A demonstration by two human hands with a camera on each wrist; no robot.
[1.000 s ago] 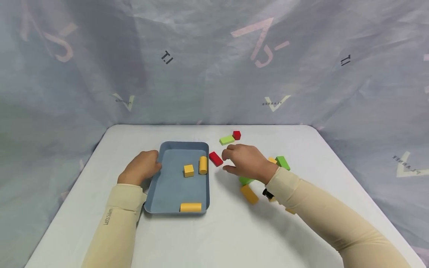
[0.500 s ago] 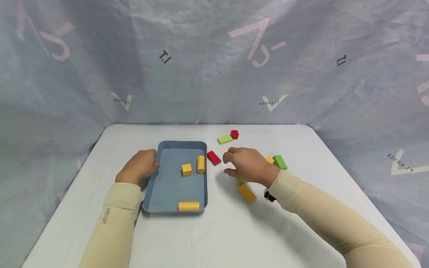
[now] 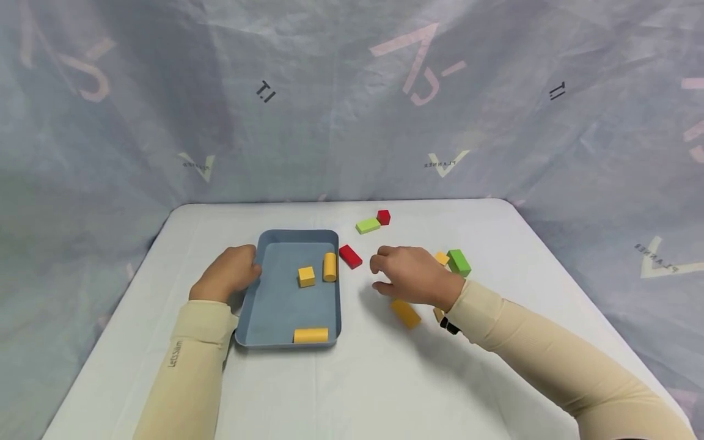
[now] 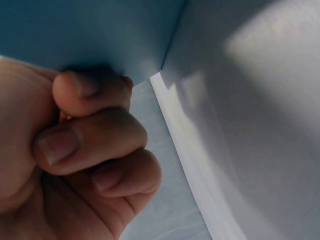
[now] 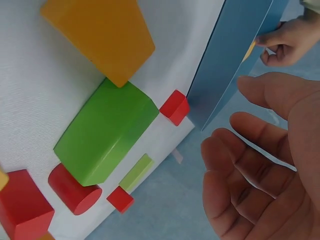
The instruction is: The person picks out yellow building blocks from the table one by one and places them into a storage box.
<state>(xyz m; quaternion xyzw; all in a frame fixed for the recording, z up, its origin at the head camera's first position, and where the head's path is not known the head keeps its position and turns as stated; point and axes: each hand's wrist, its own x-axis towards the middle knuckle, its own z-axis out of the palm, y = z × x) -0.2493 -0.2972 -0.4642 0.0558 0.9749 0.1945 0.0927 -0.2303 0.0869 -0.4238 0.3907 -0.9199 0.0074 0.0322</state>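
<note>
Left hand (image 3: 228,274) grips the tray (image 3: 286,311) by its left edge, right hand (image 3: 414,275) (kinda half-curled, empty) hovers past the right edge.

**Mostly smooth, partly woven**

Your tray (image 3: 286,311) looks like smooth plastic with a soft sheen. To its right, the green block (image 5: 107,132) has a light gloss; the orange block (image 5: 102,37) looks smooth. Your counter (image 3: 352,391) looks like matt, finely woven cloth; the far sheet (image 3: 330,134) looks creased, faintly shiny.

The place looked like a curtained workspace, its building type unclear, with grey printed sheeting (image 3: 341,140) hung behind and beside a white table (image 3: 286,391).
</note>
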